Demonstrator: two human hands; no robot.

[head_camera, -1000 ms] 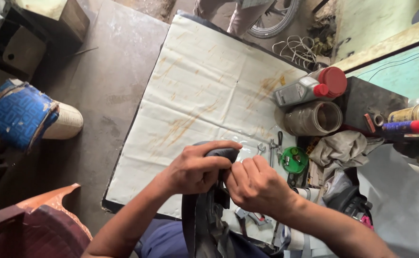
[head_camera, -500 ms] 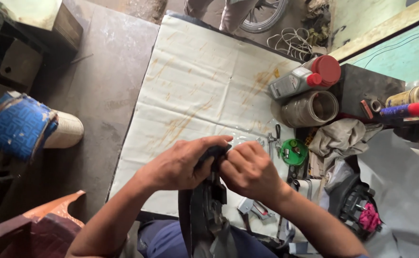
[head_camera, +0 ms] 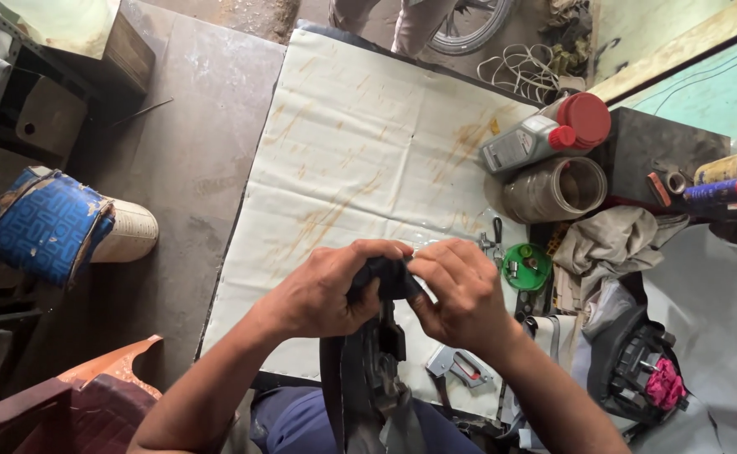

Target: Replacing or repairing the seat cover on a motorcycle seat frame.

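Dark padded cover [head_camera: 377,370], black fabric over a hard part, stands up from the lap at lower centre of the frame; its top edge sits between both hands. Left hand [head_camera: 326,290] is curled tight, clamping the cover's top from the left. Right hand [head_camera: 461,290] is pinching the same edge from the right, fingertips pressed together on the fabric. The two hands touch over it.

Risks, as I judge them: the fabric could slip out of the pinch if the pull is uneven; the edge could tear or bunch; the whole piece is propped only on the lap, so it may tip toward the stapler-like metal tool [head_camera: 461,368] lying just beside it at lower centre-right. Small bits in the green lid [head_camera: 526,266] right of the hands could get knocked and scatter.

Packages: grey bottle [head_camera: 520,145] with red cap lying on its side, upper right, grey label, print too small to tell. Red round lid [head_camera: 584,118] touching it. Clear empty jar [head_camera: 555,188] on its side just below. Yellow can [head_camera: 734,164] at right edge. Blue patterned cushion [head_camera: 45,223] at left. Stained white sheet [head_camera: 360,143] covers the floor at centre.
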